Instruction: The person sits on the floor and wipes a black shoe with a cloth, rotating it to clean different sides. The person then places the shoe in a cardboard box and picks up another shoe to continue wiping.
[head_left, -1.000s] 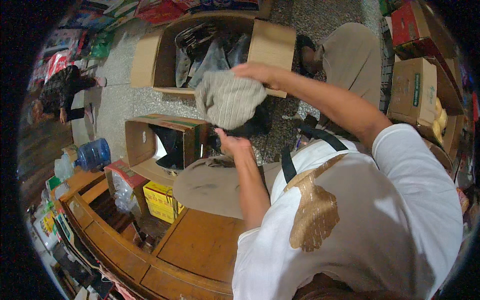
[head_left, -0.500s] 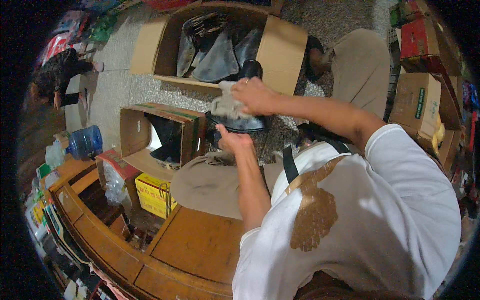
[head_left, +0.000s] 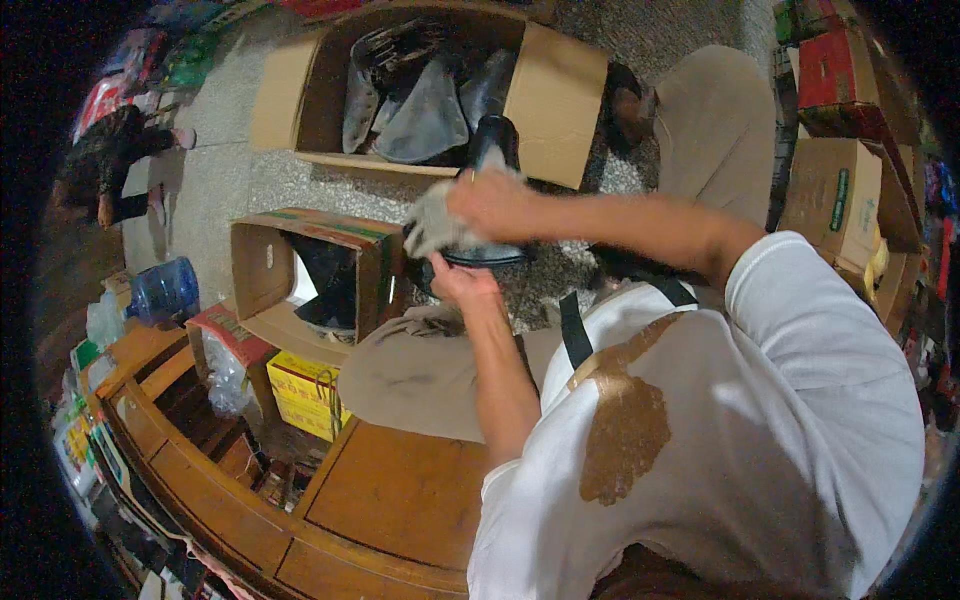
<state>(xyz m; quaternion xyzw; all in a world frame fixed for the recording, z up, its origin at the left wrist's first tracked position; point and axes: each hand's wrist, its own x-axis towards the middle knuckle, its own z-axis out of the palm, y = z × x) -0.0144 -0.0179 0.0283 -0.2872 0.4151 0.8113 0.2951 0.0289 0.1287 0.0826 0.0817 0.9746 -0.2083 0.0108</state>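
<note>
A black, shiny boot (head_left: 495, 136) lies across my lap area, its shaft pointing away from me and its foot part near me. My left hand (head_left: 466, 284) grips the foot end from below, thumb up along the edge of the sole. Pressed over the boot is my right hand (head_left: 487, 203), smeared by motion and closed on a pale grey cloth (head_left: 431, 225). That cloth and hand hide the boot's middle. Just beyond stands an open cardboard box (head_left: 560, 95) with several dark boots (head_left: 428, 115) in it.
A second cardboard box (head_left: 275, 310) on its side holds a black boot (head_left: 328, 285). Nearby are a yellow box (head_left: 305, 393), a wooden bench (head_left: 400, 490) and a blue water bottle (head_left: 165, 290). Stacked cartons (head_left: 830, 195) stand right. Another person (head_left: 115, 160) is at far left.
My right hand and the cloth have moved left along the boot, toward the toe. My left hand keeps its hold on the boot; the view has shifted slightly.
</note>
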